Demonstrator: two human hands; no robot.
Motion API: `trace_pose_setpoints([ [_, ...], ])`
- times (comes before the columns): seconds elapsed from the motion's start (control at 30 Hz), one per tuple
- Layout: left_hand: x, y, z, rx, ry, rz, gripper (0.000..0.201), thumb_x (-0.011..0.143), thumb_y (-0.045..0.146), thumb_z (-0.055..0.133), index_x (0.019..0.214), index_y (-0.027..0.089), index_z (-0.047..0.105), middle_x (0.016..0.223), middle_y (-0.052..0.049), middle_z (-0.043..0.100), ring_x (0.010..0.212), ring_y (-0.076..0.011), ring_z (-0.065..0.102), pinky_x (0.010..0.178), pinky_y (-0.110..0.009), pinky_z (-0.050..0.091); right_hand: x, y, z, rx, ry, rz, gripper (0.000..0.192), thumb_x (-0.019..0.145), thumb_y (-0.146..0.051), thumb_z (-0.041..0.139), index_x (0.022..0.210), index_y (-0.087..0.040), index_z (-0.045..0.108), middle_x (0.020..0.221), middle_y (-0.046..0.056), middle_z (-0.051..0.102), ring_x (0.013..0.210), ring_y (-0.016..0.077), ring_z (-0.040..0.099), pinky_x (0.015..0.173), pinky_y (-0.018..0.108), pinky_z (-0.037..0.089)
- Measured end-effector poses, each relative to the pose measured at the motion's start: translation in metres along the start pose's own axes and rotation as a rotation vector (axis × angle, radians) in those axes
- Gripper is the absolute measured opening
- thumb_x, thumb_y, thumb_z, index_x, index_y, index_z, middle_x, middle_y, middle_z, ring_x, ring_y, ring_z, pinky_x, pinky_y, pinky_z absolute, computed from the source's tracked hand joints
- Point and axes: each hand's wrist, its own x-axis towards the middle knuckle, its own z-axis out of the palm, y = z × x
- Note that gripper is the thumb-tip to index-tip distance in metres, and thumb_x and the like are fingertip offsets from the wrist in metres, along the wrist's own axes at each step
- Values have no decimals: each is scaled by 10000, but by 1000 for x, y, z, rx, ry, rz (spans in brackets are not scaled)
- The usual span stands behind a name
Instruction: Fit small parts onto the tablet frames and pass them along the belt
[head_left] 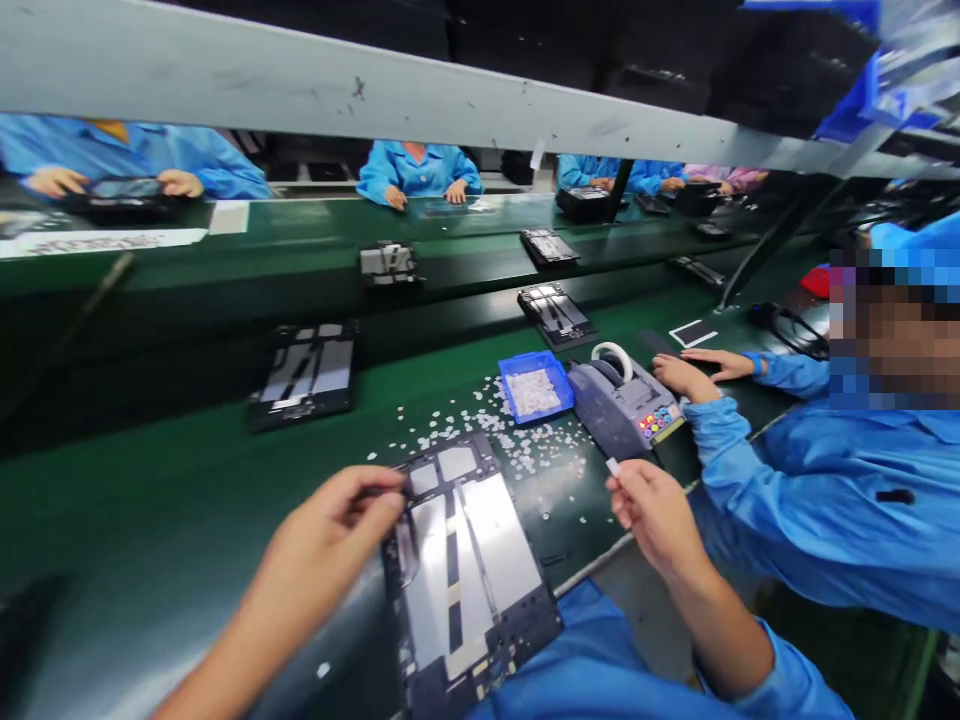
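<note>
The opened tablet (499, 535) lies on the green bench (172, 500) close before the person, its long axis running away from the body, far end leaning left. The left hand (337, 520) is nearer, at its far left corner, thumb and forefinger together (whether gripping the edge or only resting there, I cannot tell). The right hand (656, 510) pinches a small white tab (613, 467), well apart from the tablet, which lies to its left, and just beside the tape dispenser (611, 415).
</note>
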Motion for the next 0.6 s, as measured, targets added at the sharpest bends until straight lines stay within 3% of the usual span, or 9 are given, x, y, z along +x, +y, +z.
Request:
trace_pose_setpoints([
  [0.13,-15,22,43,-319,-219,-25,303,709,366,684,968,208,700,881,-55,741,742,-208,672,680,-320,541,-15,0,83,-94,-318,-2,290,787,-459,762,773,-176,703,674,22,696,478,96,545,419,191,386],
  [0.23,-15,20,58,-534,-236,-84,250,747,346,689,947,199,662,827,-27,695,700,-163,625,645,-275,497,-20,3,129,-143,-500,-26,224,833,-405,709,796,-185,728,626,0,674,505,103,558,459,194,402],
  [0.37,-14,-3,37,-546,-66,-120,151,822,341,643,786,198,611,680,27,577,602,-121,505,583,-239,409,-16,7,151,-274,-691,-31,231,875,-359,639,969,-195,772,773,20,744,559,119,605,496,217,440],
  [0.43,-13,-17,17,-462,44,-112,152,835,340,629,778,200,614,667,36,544,599,-120,479,576,-237,387,-4,6,151,-427,-692,-118,270,909,-334,604,1075,-201,770,876,40,773,629,145,648,549,247,483],
  [0.5,-9,-27,-1,-336,69,-102,163,834,347,628,763,201,619,663,35,543,607,-128,482,577,-243,381,12,4,152,-628,-667,-349,265,950,-282,569,1104,-203,770,970,58,782,789,180,693,701,295,533],
  [0.6,1,-33,-15,-141,-40,-78,141,826,327,617,765,201,638,678,25,583,634,-147,516,591,-257,388,37,4,162,-903,-756,-760,265,987,-189,542,1133,-205,763,1068,72,763,988,210,670,893,339,497],
])
